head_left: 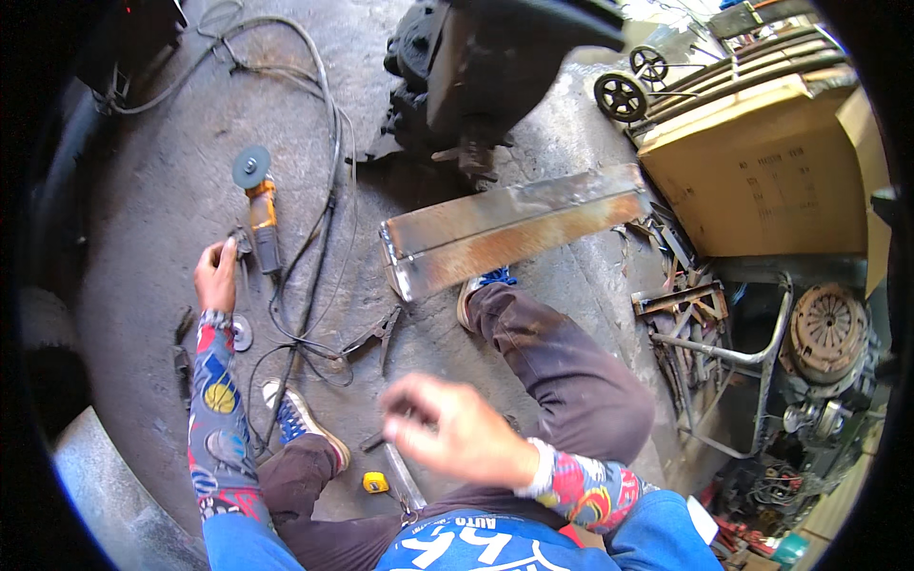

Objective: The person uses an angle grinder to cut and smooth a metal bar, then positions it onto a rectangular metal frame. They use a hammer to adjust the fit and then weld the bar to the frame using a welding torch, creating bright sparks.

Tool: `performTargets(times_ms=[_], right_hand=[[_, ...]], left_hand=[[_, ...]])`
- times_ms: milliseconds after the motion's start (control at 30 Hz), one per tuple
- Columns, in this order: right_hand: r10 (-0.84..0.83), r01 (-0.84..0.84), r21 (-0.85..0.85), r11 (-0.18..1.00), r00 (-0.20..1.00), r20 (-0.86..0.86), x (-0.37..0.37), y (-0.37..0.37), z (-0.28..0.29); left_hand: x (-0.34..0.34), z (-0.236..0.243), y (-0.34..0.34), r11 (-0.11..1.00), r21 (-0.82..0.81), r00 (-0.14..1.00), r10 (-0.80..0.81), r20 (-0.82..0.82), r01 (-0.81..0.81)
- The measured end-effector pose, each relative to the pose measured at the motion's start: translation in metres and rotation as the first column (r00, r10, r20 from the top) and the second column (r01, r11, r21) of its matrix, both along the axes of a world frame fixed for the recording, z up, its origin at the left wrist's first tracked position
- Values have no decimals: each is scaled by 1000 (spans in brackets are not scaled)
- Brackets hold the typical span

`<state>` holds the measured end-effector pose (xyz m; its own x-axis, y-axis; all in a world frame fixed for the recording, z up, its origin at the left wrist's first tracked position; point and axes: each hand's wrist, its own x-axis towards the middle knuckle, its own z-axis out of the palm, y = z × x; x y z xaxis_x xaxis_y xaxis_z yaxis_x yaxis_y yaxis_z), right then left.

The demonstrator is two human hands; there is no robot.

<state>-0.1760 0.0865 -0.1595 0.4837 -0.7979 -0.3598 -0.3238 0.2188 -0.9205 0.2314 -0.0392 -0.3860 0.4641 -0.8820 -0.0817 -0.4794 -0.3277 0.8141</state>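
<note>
My left hand [217, 274] reaches forward on the left, its fingers closed at a small dark piece that I cannot make out. Right beside it lies an orange and black angle grinder [263, 221] with a grey disc [251, 166]. My right hand [457, 428] hangs in front of my body, blurred, its fingers bent; whether anything is in them does not show. Ahead of that hand is a clamp with dark jaws [379, 333], joined to a cable. A long rusty metal piece with a bent profile [514, 228] rests beyond my right shoe.
Black cables [333, 162] run across the concrete floor. A yellow tape measure [376, 482] lies between my legs. A dark vise-like metal block [476, 76] stands ahead. On the right are a cardboard box [762, 171], a metal tube frame [762, 381] and a rusty clutch disc [826, 333].
</note>
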Motion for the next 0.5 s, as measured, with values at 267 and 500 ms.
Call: performTargets(times_ms=[267,500], right_hand=[[-942,792,509,337,278,190,-70,-55,-32],[-956,739,612,280,160,244,-96,-131,-48]], left_hand=[[4,245,132,939,215,962,-272,-11,268],[-55,282,244,917,265,908,-359,216,299]])
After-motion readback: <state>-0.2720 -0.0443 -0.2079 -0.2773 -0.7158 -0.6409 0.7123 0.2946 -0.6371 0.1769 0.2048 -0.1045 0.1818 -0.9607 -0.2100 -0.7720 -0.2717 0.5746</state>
